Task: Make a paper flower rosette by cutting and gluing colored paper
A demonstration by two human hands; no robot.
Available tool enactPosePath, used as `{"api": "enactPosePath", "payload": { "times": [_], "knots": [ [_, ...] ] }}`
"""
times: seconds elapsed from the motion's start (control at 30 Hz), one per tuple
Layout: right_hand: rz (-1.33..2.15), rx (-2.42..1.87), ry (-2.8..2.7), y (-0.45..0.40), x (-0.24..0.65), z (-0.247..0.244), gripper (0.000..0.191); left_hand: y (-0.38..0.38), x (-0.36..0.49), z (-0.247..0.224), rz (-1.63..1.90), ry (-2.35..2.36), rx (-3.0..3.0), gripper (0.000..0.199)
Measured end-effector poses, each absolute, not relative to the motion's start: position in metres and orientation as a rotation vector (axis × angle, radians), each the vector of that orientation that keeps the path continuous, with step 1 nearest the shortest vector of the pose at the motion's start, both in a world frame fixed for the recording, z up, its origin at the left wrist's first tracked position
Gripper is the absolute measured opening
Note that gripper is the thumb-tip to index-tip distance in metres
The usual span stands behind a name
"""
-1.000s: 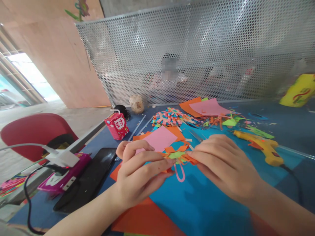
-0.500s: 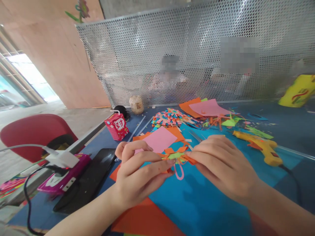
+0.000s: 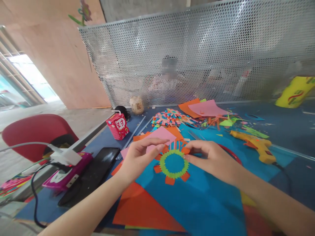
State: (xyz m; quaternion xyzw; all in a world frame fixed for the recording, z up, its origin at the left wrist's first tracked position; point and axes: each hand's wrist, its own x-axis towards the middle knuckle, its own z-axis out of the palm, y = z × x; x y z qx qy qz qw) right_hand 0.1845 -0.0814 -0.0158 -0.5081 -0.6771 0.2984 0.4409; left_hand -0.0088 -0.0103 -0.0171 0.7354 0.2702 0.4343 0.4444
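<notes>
A paper ring (image 3: 162,167) with a toothed lime-green band and orange tabs round its outside faces me over blue paper (image 3: 187,200). Through its open middle, blue shows. At the ring's upper left, my left hand (image 3: 139,155) has thumb and forefinger closed on an orange tab. My right hand (image 3: 211,157) pinches the ring's upper right edge between thumb and fingers. Narrow pink strips (image 3: 175,145) stand out at the top of the ring, between the hands. Partly hidden behind my right hand is a curved red handle (image 3: 231,153).
A yellow glue gun (image 3: 261,149) lies at the right. Fringed paper flowers (image 3: 169,118) are piled at the back beside pink sheets (image 3: 209,107) and scraps. At the left are a red drink carton (image 3: 117,126), a black phone (image 3: 91,177) and a purple power strip (image 3: 67,173). A perforated metal screen (image 3: 197,49) stands behind.
The ring has turned from nearly edge-on to facing me. Both hands have shifted their grip to its upper sides. The pink loop below it is out of sight.
</notes>
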Motion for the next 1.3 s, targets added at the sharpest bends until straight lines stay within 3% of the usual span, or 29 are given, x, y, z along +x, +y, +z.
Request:
{"api": "enactPosePath", "payload": {
  "times": [0.37, 0.6, 1.3],
  "knots": [
    [0.785, -1.363, -1.636, -0.079, 0.189, -0.022, 0.008, -0.007, -0.008, -0.025, 1.062, 0.841, 1.774, 0.015],
    [0.810, -1.364, -1.643, -0.076, 0.191, -0.025, 0.011, -0.009, -0.007, -0.022, 1.043, 0.889, 1.741, 0.025],
    [0.813, -1.383, -1.635, -0.076, 0.190, -0.027, 0.011, -0.010, -0.006, -0.022, 1.023, 0.835, 1.765, 0.014]
  ]
}}
